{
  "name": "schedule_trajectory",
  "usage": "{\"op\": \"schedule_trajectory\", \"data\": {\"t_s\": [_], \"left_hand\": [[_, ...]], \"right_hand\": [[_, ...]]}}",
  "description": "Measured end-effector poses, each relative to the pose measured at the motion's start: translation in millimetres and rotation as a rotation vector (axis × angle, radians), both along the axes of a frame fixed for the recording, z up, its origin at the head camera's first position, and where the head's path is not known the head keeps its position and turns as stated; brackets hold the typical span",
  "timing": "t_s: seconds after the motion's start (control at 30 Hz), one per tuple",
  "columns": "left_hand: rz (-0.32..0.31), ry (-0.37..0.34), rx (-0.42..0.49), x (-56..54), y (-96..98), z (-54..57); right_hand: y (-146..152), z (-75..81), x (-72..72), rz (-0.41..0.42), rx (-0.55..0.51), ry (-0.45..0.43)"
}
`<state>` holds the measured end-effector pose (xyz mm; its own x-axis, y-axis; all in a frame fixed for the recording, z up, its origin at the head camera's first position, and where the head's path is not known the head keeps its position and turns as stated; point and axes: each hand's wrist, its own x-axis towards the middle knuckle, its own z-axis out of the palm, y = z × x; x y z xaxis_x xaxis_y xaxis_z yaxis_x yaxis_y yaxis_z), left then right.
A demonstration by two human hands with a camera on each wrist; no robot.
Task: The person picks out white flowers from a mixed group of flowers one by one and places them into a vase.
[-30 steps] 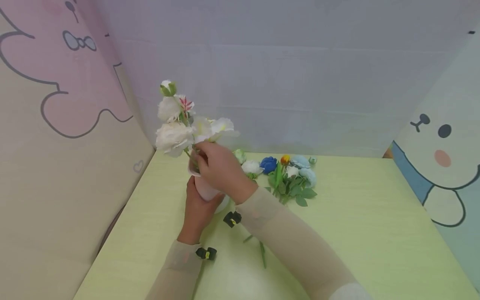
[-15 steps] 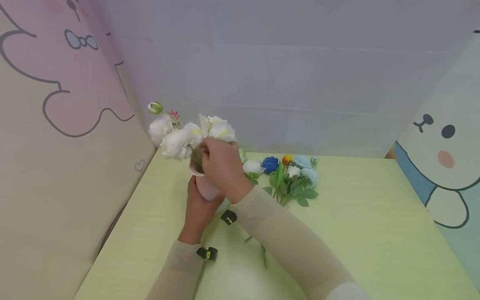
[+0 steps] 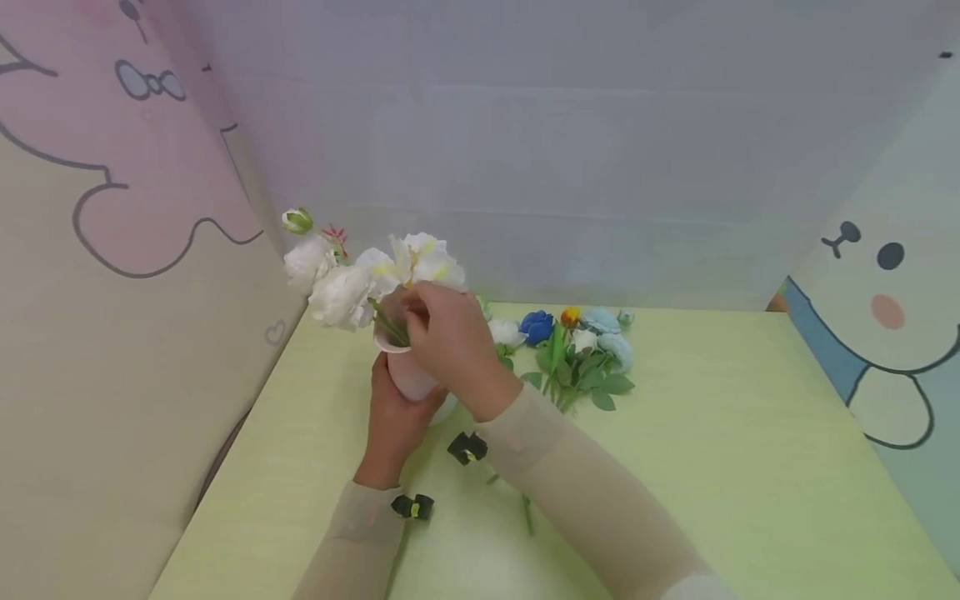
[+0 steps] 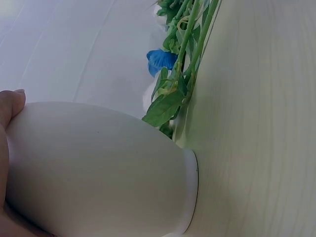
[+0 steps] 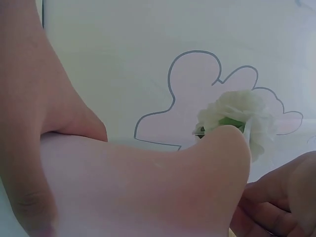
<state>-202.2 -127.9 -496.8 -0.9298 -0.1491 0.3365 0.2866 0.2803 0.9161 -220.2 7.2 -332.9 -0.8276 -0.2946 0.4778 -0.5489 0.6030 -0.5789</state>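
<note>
A pale pinkish-white vase tilts toward me in the head view, my left hand gripping its lower body. At its mouth my right hand, fingers curled, pinches the stem of a white ruffled flower spray; the fingertips are partly hidden. The spray leans out over the left rim, with a green-white bud and a small red sprig. White iris-like blooms with yellow streaks rise behind the right hand. In the right wrist view the vase rim curves close beside the right fingers.
Right of the vase, several flowers lie on the pale yellow table: a blue bloom, an orange bud, pale blue blooms and leafy stems. Grey sheeting stands behind; cartoon-printed walls flank both sides.
The white flower spray has swung from nearly upright to leaning left and lower. The right hand has shifted slightly right and down at the vase mouth. The left hand keeps its grip.
</note>
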Motion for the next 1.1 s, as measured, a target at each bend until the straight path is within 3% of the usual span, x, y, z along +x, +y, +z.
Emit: {"op": "schedule_trajectory", "data": {"t_s": [0.13,0.27,0.57,0.87,1.1], "left_hand": [[0.018,-0.003,-0.01,1.5,1.0,0.0],[0.045,-0.017,-0.044,2.3,1.5,-0.7],[0.044,-0.026,-0.037,4.1,2.6,1.9],[0.058,-0.041,-0.029,3.6,2.2,-2.1],[0.057,-0.042,-0.032,5.3,3.1,-0.5]], "right_hand": [[13.6,-1.2,6.1,0.014,-0.097,-0.062],[32.6,-7.0,8.4,-0.023,-0.188,-0.091],[79.5,-30.5,16.1,-0.128,-0.322,-0.144],[106.0,-58.6,31.2,-0.191,-0.368,-0.172],[109.9,-80.5,37.1,-0.182,-0.313,-0.228]]}}
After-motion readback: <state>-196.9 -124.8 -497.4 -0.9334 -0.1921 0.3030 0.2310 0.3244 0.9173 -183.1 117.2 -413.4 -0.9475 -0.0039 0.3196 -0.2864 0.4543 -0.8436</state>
